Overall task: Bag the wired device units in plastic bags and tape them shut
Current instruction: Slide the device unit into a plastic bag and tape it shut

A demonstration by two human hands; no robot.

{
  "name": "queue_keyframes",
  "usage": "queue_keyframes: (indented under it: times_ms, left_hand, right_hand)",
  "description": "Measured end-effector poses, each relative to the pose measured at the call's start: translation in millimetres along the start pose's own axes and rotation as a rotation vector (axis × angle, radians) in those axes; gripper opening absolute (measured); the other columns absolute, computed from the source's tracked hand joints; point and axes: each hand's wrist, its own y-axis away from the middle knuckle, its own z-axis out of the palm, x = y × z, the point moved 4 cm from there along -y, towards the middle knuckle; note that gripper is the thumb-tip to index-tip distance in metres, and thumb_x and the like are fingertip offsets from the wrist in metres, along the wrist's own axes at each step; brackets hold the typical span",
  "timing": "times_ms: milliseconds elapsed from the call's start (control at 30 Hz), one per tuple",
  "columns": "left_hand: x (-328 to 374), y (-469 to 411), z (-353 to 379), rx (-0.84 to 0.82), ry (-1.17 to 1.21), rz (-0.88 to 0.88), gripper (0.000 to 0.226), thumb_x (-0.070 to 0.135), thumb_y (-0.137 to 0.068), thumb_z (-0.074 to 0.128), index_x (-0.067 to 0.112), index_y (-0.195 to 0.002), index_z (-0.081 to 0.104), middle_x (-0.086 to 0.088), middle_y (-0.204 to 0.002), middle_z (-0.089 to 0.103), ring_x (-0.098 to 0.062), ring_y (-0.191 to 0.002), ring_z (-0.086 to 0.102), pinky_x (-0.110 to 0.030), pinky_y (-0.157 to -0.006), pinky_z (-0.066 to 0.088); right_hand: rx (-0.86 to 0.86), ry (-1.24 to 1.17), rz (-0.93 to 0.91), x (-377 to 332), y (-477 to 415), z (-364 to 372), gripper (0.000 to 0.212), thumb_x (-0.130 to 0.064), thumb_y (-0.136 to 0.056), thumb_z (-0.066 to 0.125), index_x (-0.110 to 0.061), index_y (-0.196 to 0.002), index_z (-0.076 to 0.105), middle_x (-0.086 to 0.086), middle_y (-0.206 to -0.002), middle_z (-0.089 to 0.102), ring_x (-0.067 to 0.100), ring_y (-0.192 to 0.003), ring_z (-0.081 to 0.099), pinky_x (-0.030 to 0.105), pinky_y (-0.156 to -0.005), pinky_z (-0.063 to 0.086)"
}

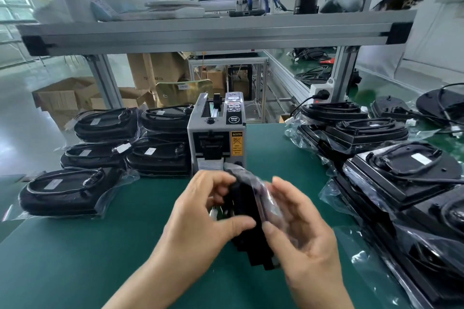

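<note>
- Tabletop of green matting (pixel 100 258) across the near half of the scene.
- Left hand (pixel 200 218) at near centre, just above the tabletop, thumb and curled fingers pinching black wired device unit (pixel 244 208).
- Unit held on edge, narrow side toward the camera, between both hands.
- Right hand (pixel 303 238) just right of the unit, fingers and thumb curved round clear plastic bag (pixel 272 199); bag blurred, wrapped over the unit's right side and top.
- Small white plug (pixel 213 213) showing at the unit's left, between left thumb and fingers.
- Grey tape dispenser machine (pixel 216 138) just beyond the hands at centre, yellow caution label on its front.
- Stacks of bagged black units (pixel 158 155) to the left of the dispenser, lying flat, cables coiled on top, from near left to far.
- Black flat units with coiled cables (pixel 401 170) along the right edge, lying on loose clear bags.
- Aluminium frame shelf (pixel 200 32) overhead at the far side.
- Brown cardboard boxes (pixel 155 70) on the floor beyond.
</note>
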Motion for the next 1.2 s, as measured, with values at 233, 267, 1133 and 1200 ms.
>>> queue_keyframes:
  times_ms: [233,267,1133,1200]
  left_hand:
    - [-7,34,22,0.018,-0.142,0.293,0.049,0.024,-0.063,0.081,0.033,-0.105,0.059,0.019,-0.099,0.056,-0.002,-0.091,0.059,-0.009,-0.080,0.044]
    - [-6,37,24,0.018,-0.147,0.322,0.046,0.019,-0.065,0.079,0.031,-0.104,0.059,0.019,-0.098,0.056,-0.001,-0.089,0.059,-0.009,-0.078,0.045]
    - [-63,-57,-9,0.333,0.224,-0.447,0.016,0.023,-0.090,0.068,0.020,-0.075,0.072,0.010,-0.058,0.062,-0.006,-0.053,0.052,-0.019,-0.056,0.047]
    - [-83,-87,-10,0.362,0.324,-0.598,0.012,0.018,-0.093,0.066,0.012,-0.084,0.071,0.006,-0.060,0.062,-0.005,-0.048,0.051,-0.016,-0.046,0.044]
  right_hand:
    - [0.178,0.689,-0.327,-25,24,-1,0.050,-0.016,-0.058,0.078,-0.020,-0.106,0.067,-0.004,-0.109,0.065,0.013,-0.105,0.063,0.010,-0.091,0.044]
    - [0.170,0.732,-0.328,-26,22,-1,0.049,-0.018,-0.056,0.080,-0.018,-0.103,0.067,-0.004,-0.108,0.063,0.010,-0.104,0.062,0.007,-0.089,0.041]
    - [0.137,0.622,0.094,-22,9,-17,0.028,-0.006,-0.066,0.087,-0.019,-0.059,0.062,-0.005,-0.066,0.059,0.009,-0.066,0.059,0.007,-0.057,0.042]
    - [0.100,0.652,0.087,-23,5,-16,0.028,-0.007,-0.068,0.083,-0.016,-0.058,0.059,-0.006,-0.068,0.056,0.008,-0.067,0.057,0.007,-0.059,0.041]
